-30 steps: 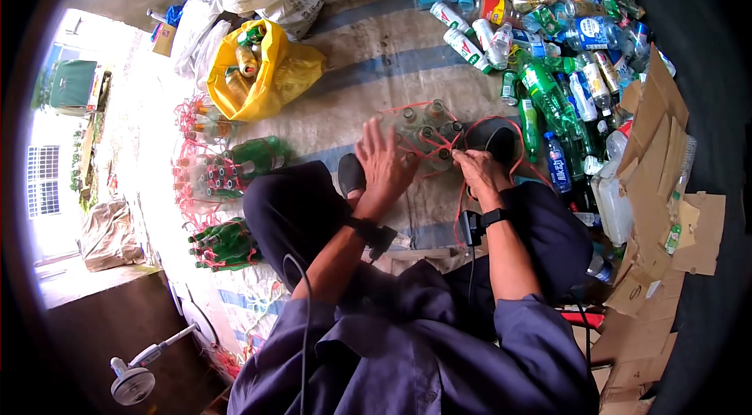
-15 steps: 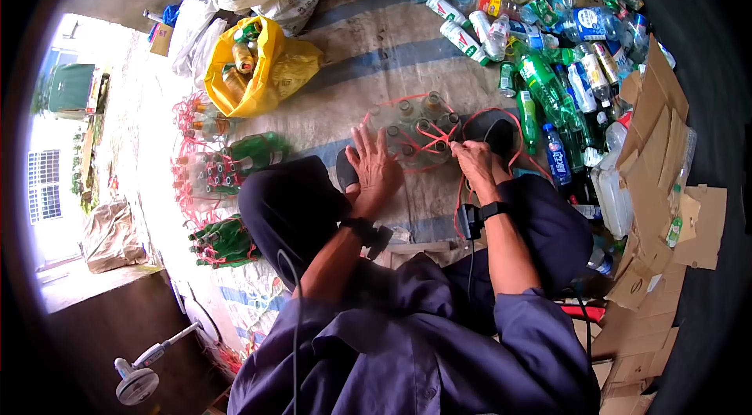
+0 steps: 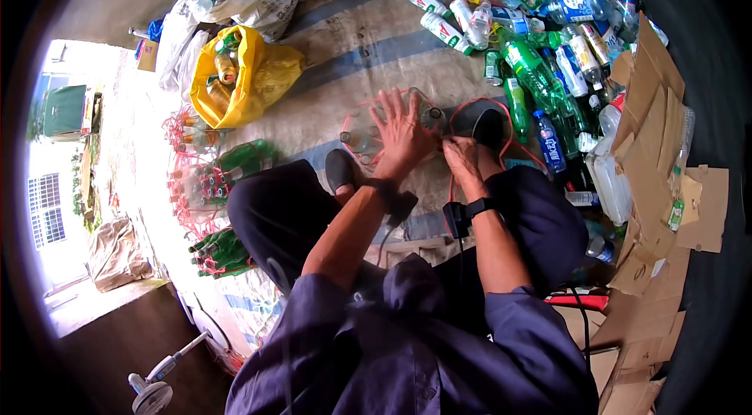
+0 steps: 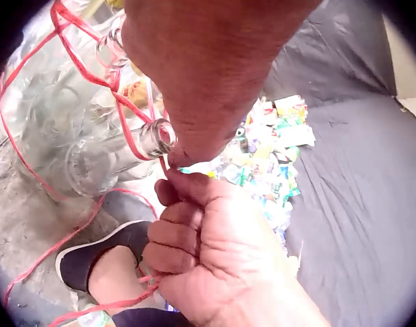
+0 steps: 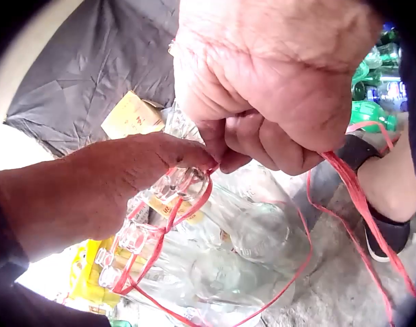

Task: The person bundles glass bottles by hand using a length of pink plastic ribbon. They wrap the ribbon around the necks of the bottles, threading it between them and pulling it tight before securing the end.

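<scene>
A bundle of clear glass bottles (image 3: 362, 137) stands on the ground between the person's feet, bound round the necks with red plastic twine (image 4: 129, 102). The left hand (image 3: 403, 134) spreads its fingers over the bundle and hides part of it. Its thumb presses at the twine beside a bottle mouth (image 5: 187, 182). Close against that thumb, the right hand (image 3: 462, 158) pinches the twine between thumb and forefinger. The other fingers of the right hand curl in, and a length of twine (image 5: 358, 194) trails out from that fist.
Tied bundles of bottles (image 3: 205, 188) stand at the left, below a yellow bag (image 3: 270, 74) of cans. A heap of plastic bottles and cans (image 3: 540, 74) spreads at the upper right. Flattened cardboard (image 3: 654, 148) lies along the right side. Loose twine loops round the right shoe (image 3: 487, 131).
The left hand drew back left of the bundle, then came up and right over the bottles to meet the right hand. The right hand kept its pinch on the twine. The head view shifted slightly.
</scene>
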